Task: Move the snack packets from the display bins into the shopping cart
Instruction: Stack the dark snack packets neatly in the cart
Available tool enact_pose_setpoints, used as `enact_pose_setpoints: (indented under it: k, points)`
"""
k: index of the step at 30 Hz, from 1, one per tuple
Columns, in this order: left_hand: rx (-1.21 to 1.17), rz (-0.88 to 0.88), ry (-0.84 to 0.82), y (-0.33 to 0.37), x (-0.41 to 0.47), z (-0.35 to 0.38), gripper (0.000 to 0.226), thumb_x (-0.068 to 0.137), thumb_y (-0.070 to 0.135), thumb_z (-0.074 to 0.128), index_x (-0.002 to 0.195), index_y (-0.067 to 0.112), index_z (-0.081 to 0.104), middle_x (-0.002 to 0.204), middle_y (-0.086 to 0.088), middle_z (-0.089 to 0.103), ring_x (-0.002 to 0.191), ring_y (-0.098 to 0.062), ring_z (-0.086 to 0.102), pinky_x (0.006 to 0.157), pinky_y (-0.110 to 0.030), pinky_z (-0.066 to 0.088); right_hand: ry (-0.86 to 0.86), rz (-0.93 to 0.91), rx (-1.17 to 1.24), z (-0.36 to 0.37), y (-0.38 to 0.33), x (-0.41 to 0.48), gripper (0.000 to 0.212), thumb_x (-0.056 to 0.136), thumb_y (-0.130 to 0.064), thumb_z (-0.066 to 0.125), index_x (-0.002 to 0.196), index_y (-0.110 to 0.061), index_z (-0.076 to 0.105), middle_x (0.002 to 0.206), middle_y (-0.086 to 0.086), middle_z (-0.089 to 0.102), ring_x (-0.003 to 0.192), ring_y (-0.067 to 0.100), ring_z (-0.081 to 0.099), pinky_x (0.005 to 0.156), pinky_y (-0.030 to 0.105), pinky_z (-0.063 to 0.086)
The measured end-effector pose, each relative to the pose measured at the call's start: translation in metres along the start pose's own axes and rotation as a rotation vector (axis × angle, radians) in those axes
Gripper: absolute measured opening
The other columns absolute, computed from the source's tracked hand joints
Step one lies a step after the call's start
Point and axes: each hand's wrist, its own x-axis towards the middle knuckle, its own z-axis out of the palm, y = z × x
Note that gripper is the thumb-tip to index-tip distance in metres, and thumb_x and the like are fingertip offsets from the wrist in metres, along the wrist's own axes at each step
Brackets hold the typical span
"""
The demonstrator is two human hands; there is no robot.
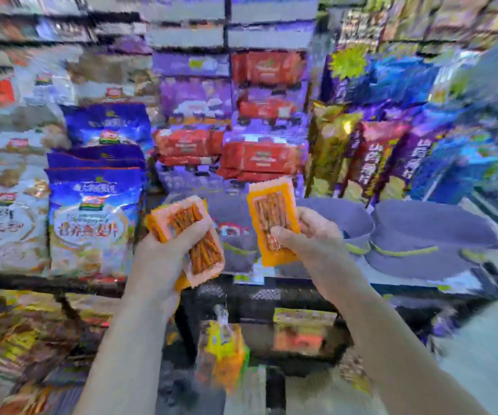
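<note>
Background: shelves of blue bags [95,223] and red packs [259,157]. The black shopping cart [265,295] sits below the hands, with blurred packets inside. The left grip [164,256] is clamped on the left packet [206,253], whose long axis is tilted with the top leaning left. The right grip [313,235] pinches the right packet [271,211], which is nearly upright. Both packets are above the cart.

Lettering on shelf bags [92,229] illegibly blurred
</note>
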Motion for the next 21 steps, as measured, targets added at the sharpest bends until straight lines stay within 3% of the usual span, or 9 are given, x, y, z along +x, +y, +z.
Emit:
enact_pose_setpoints:
  k: [3, 6, 8, 10, 13, 18, 21]
  points:
    - [-0.008, 0.038, -0.088, -0.004, -0.011, 0.067, 0.038, 0.089, 0.027, 0.084, 0.123, 0.013, 0.073, 0.117, -0.018, 0.078, 0.111, -0.039, 0.074, 0.097, -0.066, 0.057, 0.077, -0.023, -0.006, -0.069, -0.009, -0.014, 0.025, 0.083, -0.014, 0.073, 0.107, -0.014, 0.072, 0.098, 0.009, 0.076, 0.086, 0.02, 0.066, 0.078, 0.041, 0.057]
    - [-0.014, 0.028, -0.169, -0.018, -0.024, 0.136, 0.032, 0.087, 0.024, 0.085, 0.115, 0.015, 0.076, 0.111, -0.018, 0.079, 0.104, -0.039, 0.076, 0.09, -0.069, 0.059, 0.172, -0.024, -0.067, -0.135, -0.012, -0.025, 0.017, 0.092, -0.004, 0.073, 0.104, -0.016, 0.073, 0.096, 0.007, 0.077, 0.083, 0.02, 0.069, 0.079, 0.042, 0.059]
    - [-0.016, 0.009, -0.216, -0.021, -0.027, 0.172, 0.031, 0.076, 0.024, 0.092, 0.104, 0.017, 0.079, 0.109, -0.017, 0.08, 0.096, -0.034, 0.077, 0.087, -0.068, 0.06, 0.242, 0.01, -0.093, -0.173, -0.014, -0.031, 0.016, 0.094, -0.008, 0.073, 0.106, -0.019, 0.074, 0.099, 0.006, 0.079, 0.087, 0.028, 0.075, 0.08, 0.049, 0.064]
    - [-0.057, -0.009, -0.269, -0.025, -0.026, 0.207, 0.029, 0.07, 0.018, 0.094, 0.095, 0.017, 0.08, 0.101, -0.012, 0.081, 0.088, -0.029, 0.075, 0.084, -0.062, 0.062, 0.302, 0.028, -0.099, -0.205, -0.015, -0.033, 0.018, 0.094, -0.01, 0.074, 0.11, -0.018, 0.074, 0.101, 0.008, 0.079, 0.095, 0.034, 0.075, 0.085, 0.058, 0.061]
    - [-0.035, 0.013, -0.335, -0.036, -0.017, 0.255, 0.012, 0.081, 0.012, 0.085, 0.09, 0.018, 0.081, 0.095, -0.006, 0.081, 0.079, -0.02, 0.076, 0.075, -0.043, 0.062, 0.374, 0.043, -0.11, -0.243, -0.013, -0.027, 0.021, 0.093, -0.01, 0.075, 0.112, -0.018, 0.073, 0.102, 0.006, 0.079, 0.096, 0.029, 0.076, 0.09, 0.06, 0.059]
    - [-0.023, -0.007, -0.433, -0.047, 0.015, 0.32, 0.012, 0.077, 0.019, 0.088, 0.086, 0.027, 0.084, 0.098, -0.007, 0.082, 0.084, -0.021, 0.079, 0.072, -0.044, 0.065, 0.483, 0.038, -0.129, -0.294, -0.001, -0.004, 0.027, 0.084, -0.022, 0.079, 0.11, -0.02, 0.075, 0.1, 0.004, 0.08, 0.096, 0.028, 0.076, 0.09, 0.057, 0.06]
    - [-0.021, -0.039, -0.473, -0.058, 0.044, 0.359, 0.01, 0.081, 0.017, 0.087, 0.088, 0.023, 0.084, 0.097, -0.01, 0.082, 0.082, -0.024, 0.079, 0.068, -0.045, 0.064, 0.538, 0.048, -0.163, -0.326, 0.011, 0.017, 0.019, 0.089, -0.015, 0.079, 0.107, -0.019, 0.076, 0.098, 0.006, 0.079, 0.098, 0.033, 0.074, 0.092, 0.061, 0.057]
